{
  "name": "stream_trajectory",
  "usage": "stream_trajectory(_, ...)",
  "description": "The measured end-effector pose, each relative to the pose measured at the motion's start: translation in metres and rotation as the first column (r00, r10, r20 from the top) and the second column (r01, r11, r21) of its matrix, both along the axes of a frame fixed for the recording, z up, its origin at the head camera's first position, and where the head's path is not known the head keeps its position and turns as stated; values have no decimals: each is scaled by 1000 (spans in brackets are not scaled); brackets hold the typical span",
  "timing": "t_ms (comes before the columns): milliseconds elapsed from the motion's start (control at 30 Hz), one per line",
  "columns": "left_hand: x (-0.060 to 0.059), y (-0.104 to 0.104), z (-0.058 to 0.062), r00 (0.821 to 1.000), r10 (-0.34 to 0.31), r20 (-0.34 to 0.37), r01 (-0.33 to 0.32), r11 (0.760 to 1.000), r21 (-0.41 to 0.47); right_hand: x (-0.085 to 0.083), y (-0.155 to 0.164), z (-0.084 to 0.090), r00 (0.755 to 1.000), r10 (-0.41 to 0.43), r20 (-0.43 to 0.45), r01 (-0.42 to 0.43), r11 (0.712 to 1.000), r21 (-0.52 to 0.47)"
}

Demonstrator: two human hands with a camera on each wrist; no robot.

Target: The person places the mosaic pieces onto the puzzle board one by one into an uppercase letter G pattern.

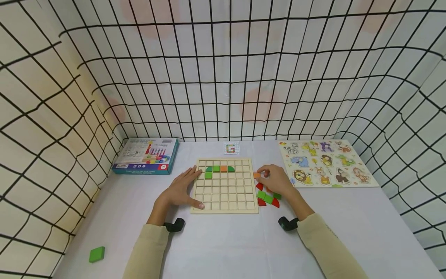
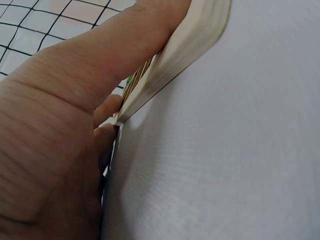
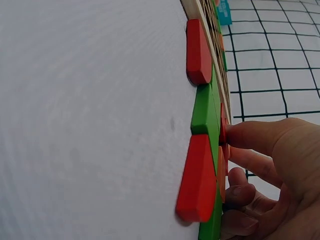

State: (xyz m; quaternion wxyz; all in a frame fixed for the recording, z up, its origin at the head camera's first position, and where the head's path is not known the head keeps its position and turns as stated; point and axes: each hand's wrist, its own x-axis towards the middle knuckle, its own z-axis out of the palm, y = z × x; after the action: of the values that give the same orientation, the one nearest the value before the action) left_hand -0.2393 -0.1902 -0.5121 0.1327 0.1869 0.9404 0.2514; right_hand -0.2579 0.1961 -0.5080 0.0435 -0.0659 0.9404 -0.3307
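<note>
Tabletop (image 1: pixel 348 232) carries the grid board (image 1: pixel 226 193), square, with no long axis, edges running 12 to 6 o'clock. Left hand (image 1: pixel 182 190), fingers flat, steadies its 9 o'clock edge. Right hand (image 1: pixel 277 180), at 3 o'clock, pinches an orange tile (image 1: pixel 256 175); it is best lifted clear of the loose tiles (image 1: pixel 268 198).

Only one sign reads clearly — a green letter "G" on the small gridded card (image 1: pixel 231 148) — the blue box's (image 1: pixel 146 156) print is too small.
</note>
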Motion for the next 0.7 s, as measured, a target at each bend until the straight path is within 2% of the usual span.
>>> stream_trajectory(333, 0, 1, 1, 1000, 1, 4, -1, 1000, -4, -2, 2, 0, 1000, -10, -6, 10, 1000, -15)
stream_trajectory(700, 0, 0, 0, 1000, -5, 3, 5, 1000, 10, 3, -5, 7, 1000, -6, -24, 4, 995, -96)
